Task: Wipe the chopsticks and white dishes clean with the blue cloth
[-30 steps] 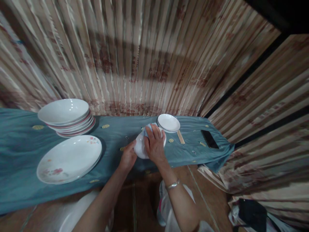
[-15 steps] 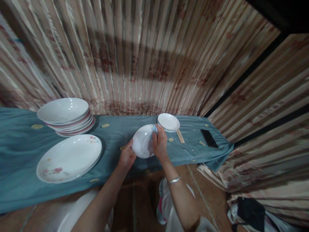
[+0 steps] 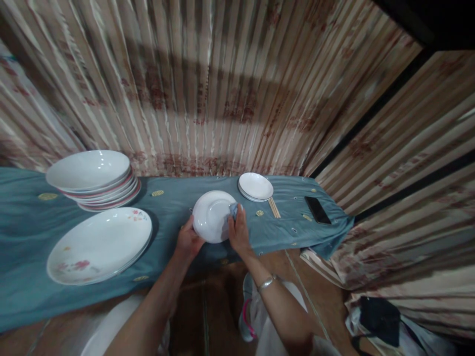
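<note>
A small white plate (image 3: 210, 214) is held tilted above the blue tablecloth (image 3: 170, 205), its underside facing me. My left hand (image 3: 187, 241) grips its lower left rim. At the plate's right edge my right hand (image 3: 238, 232) presses a light blue cloth (image 3: 233, 209) against it, and most of the cloth is hidden under the fingers. A silver bracelet sits on my right wrist.
A stack of small white plates (image 3: 255, 186) and wooden chopsticks (image 3: 274, 207) lie just right of my hands, a black phone (image 3: 316, 209) further right. Large flowered plates (image 3: 100, 244) and a stack of deep plates (image 3: 92, 179) sit at left. Striped curtains hang behind.
My right hand slid off the plate's back to its right rim with the cloth. The plate turned and now shows its round underside fully.
</note>
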`<state>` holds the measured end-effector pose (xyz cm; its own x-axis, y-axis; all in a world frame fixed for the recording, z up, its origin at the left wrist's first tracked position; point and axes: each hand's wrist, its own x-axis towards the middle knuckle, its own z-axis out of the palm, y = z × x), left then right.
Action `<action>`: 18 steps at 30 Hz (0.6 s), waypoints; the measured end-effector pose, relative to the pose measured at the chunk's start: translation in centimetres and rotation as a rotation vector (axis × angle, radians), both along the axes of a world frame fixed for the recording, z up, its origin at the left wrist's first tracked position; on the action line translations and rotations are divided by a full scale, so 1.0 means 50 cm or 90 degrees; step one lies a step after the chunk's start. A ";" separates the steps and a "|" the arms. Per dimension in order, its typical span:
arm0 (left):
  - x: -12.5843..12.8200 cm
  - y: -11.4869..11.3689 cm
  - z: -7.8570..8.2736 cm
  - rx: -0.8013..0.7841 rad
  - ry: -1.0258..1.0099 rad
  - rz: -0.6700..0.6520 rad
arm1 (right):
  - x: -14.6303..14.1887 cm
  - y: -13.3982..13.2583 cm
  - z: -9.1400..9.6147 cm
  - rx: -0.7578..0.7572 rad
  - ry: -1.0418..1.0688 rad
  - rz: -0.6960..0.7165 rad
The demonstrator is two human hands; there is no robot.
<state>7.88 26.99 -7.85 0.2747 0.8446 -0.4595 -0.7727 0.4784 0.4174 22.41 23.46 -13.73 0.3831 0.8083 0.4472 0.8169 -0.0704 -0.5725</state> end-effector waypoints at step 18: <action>0.001 0.020 -0.042 0.016 0.056 0.002 | -0.066 -0.133 -0.016 -0.096 -0.153 0.161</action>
